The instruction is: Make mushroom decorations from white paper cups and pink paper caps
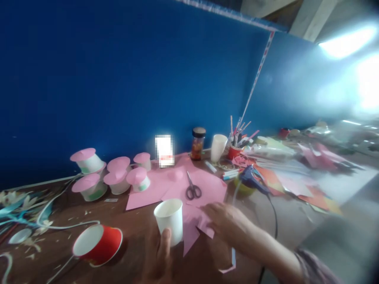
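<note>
My left hand [161, 252] is wrapped round a white paper cup [170, 219], thumb on its near side, with the open mouth facing up. To its right, my right hand [223, 223] rests at pink paper [204, 177]; its fingertips are blurred, and whether they pinch the paper is hard to make out. Black-handled scissors [193, 190] lie on the pink sheets beyond the hands. At the left lies a red paper bowl [99, 244] tipped on its side. Several white cups with pink paper discs on top [117, 179] stand behind it.
Along the blue wall stand a dark-lidded jar [197, 144], a tall white cup [218, 148] and a red cup of pens [236, 152]. A blue glue gun [254, 179] with a cable sits right. White cords and scraps lie left.
</note>
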Motion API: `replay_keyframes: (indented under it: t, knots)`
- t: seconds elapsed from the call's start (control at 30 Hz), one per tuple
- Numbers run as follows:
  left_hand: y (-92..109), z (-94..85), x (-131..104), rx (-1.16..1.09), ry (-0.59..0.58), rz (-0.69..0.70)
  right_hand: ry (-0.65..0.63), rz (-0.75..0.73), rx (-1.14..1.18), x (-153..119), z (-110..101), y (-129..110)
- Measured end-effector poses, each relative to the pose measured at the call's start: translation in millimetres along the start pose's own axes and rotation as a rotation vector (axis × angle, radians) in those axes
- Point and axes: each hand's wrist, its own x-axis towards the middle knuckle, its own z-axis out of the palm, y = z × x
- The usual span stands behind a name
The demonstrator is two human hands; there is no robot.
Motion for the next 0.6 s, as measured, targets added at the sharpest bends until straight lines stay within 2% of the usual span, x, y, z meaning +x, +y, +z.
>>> replay_keyframes:
  t: [0.1,0.2,0.4,0.6]
  knots:
    - [10,0.4,2,0.027,0.05,0.027,-0.074,0.21,-0.15,22,-27,25]
    - [16,0.5,3,0.024,0.069,0.063,-0.08,0.305,-0.181,48,-37,48]
    - [12,2.3,2,-0.027,0.053,0.098,-0.148,0.4,-0.182,86,-23,70]
    - [6,3.2,-1,-0.113,0.1,0.009,-0.171,0.432,-0.169,97,-19,73]
